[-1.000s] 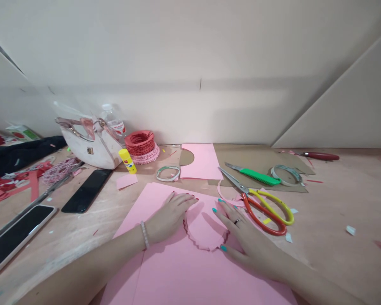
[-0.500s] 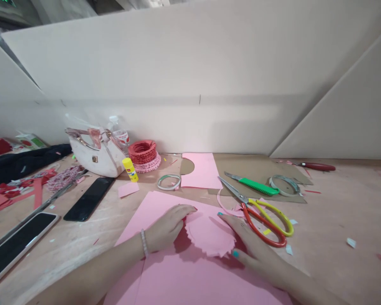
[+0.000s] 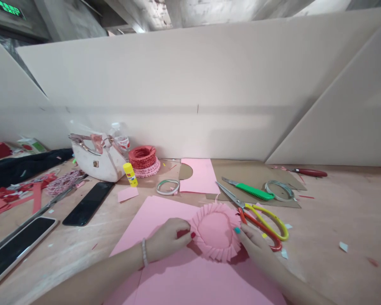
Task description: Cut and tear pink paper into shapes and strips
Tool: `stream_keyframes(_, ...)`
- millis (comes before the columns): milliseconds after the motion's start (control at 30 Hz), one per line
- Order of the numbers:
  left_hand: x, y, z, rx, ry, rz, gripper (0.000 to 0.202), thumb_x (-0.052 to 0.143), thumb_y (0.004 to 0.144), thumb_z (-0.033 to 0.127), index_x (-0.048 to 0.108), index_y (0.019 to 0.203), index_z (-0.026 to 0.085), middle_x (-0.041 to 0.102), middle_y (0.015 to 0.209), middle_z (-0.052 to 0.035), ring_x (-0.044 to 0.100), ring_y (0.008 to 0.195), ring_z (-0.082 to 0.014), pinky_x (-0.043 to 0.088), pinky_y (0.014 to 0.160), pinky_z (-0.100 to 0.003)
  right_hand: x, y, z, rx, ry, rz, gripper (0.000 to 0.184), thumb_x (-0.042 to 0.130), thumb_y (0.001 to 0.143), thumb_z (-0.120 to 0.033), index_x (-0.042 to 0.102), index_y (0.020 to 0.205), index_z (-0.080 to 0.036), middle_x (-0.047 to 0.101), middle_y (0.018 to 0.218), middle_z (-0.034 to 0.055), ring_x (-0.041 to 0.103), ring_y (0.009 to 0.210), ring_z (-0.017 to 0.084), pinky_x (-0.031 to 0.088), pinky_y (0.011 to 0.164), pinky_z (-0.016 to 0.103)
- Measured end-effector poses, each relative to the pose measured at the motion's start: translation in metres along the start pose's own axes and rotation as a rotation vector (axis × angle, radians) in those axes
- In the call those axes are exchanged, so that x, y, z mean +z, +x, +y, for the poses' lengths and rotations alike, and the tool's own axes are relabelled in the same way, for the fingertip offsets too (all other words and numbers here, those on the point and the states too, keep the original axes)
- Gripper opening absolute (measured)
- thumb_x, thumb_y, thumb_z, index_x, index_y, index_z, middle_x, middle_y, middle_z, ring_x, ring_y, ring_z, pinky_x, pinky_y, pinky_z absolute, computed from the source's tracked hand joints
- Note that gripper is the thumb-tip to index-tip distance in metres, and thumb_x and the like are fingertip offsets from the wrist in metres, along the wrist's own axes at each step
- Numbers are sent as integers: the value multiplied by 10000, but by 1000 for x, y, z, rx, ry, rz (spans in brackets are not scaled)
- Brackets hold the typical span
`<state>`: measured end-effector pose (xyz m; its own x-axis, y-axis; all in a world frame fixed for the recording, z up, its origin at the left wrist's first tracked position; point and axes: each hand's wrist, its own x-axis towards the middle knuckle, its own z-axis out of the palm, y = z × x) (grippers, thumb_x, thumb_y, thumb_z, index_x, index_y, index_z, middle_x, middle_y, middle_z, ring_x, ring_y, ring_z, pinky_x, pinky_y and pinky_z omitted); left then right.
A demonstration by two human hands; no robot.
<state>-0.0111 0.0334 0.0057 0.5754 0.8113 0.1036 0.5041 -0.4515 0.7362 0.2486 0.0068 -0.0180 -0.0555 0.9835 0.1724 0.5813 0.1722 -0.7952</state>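
Observation:
Both hands hold up a round pink paper piece (image 3: pixel 216 231) with a fringed, cut edge, tilted toward me above a large pink sheet (image 3: pixel 190 279). My left hand (image 3: pixel 168 239) pinches its left rim, fingers closed. On its right rim my right hand (image 3: pixel 254 248) grips with fingers closed. Just right of the piece lie scissors with orange and yellow handles (image 3: pixel 263 220).
A white handbag (image 3: pixel 97 156), a yellow glue stick (image 3: pixel 130 174), a stack of red and pink paper rings (image 3: pixel 143 160), tape rings (image 3: pixel 168 186), a green-handled knife (image 3: pixel 250 189), brown cardboard (image 3: pixel 260 176) and a smaller pink sheet (image 3: pixel 200 176) lie behind. Two phones (image 3: pixel 89 203) and red scraps (image 3: pixel 15 192) sit left.
The hands were flat on the pink sheet around the round piece; they have closed on it and lifted and tilted it up. The camera has tipped upward.

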Motion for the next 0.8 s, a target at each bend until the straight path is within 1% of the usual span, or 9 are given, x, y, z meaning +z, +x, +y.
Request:
stream_keyframes(100, 1, -1, 3, -109, -208, 49, 311, 419, 843, 283, 344, 564, 165, 342, 556, 41, 349, 558, -92, 287, 536, -201, 0, -1, -7, 59, 113, -40, 441, 427, 815, -591, 440, 607, -202, 491, 597, -7, 483, 587, 154, 444, 550, 279)
stream_keyframes(167, 3, -2, 4, -121, -291, 79, 301, 426, 849, 324, 374, 602, 162, 359, 582, 38, 353, 579, -95, 295, 544, -199, 2, -2, -9, 47, 170, -101, 433, 450, 800, -586, 473, 616, -195, 512, 617, 3, 495, 605, 161, 451, 569, 290)
stream_keyframes(233, 6, -3, 5, -120, -337, 74, 281, 450, 843, 358, 425, 652, 152, 406, 618, 29, 368, 595, -98, 305, 548, -199, 3, -4, -11, 25, 201, -162, 423, 447, 807, -572, 512, 639, -190, 542, 645, 18, 514, 635, 174, 458, 593, 303)
stream_keyframes(300, 7, -4, 7, -141, -358, 51, 287, 472, 832, 384, 441, 671, 148, 417, 619, 28, 364, 582, -95, 294, 528, -196, 4, -7, -13, 24, 194, -181, 422, 438, 815, -566, 509, 632, -193, 535, 637, 15, 514, 636, 176, 454, 592, 300)
stream_keyframes(333, 8, -4, 7, -159, -360, 41, 300, 481, 827, 397, 435, 663, 149, 403, 606, 32, 354, 570, -91, 281, 513, -194, 4, -8, -14, 39, 181, -161, 430, 432, 814, -573, 484, 612, -197, 508, 611, 5, 499, 613, 169, 444, 573, 291)
stream_keyframes(433, 8, -3, 8, -205, -391, 16, 350, 497, 811, 447, 404, 636, 158, 345, 574, 45, 323, 540, -83, 238, 482, -194, 4, -10, -19, 100, 148, -116, 456, 396, 821, -594, 361, 575, -211, 393, 559, -25, 428, 555, 144, 392, 525, 265)
stream_keyframes(533, 7, -1, 7, -257, -425, 10, 400, 525, 782, 485, 343, 608, 174, 273, 544, 65, 269, 505, -68, 189, 457, -193, 3, -9, -21, 90, 126, -172, 471, 352, 832, -604, 273, 574, -218, 319, 559, -36, 363, 535, 126, 339, 507, 255)
stream_keyframes(633, 7, 0, 4, -273, -408, 20, 428, 550, 767, 474, 287, 594, 185, 229, 534, 76, 228, 494, -61, 155, 450, -197, 5, -8, -17, 62, 125, -236, 477, 343, 837, -598, 267, 562, -216, 322, 557, -35, 351, 532, 120, 313, 505, 253)
stream_keyframes(800, 6, 0, 4, -221, -421, 25, 381, 521, 786, 419, 283, 598, 187, 216, 559, 71, 218, 513, -67, 164, 459, -204, 8, -9, -10, 96, 207, -268, 475, 396, 803, -602, 298, 550, -212, 336, 551, -35, 352, 520, 113, 295, 485, 247)
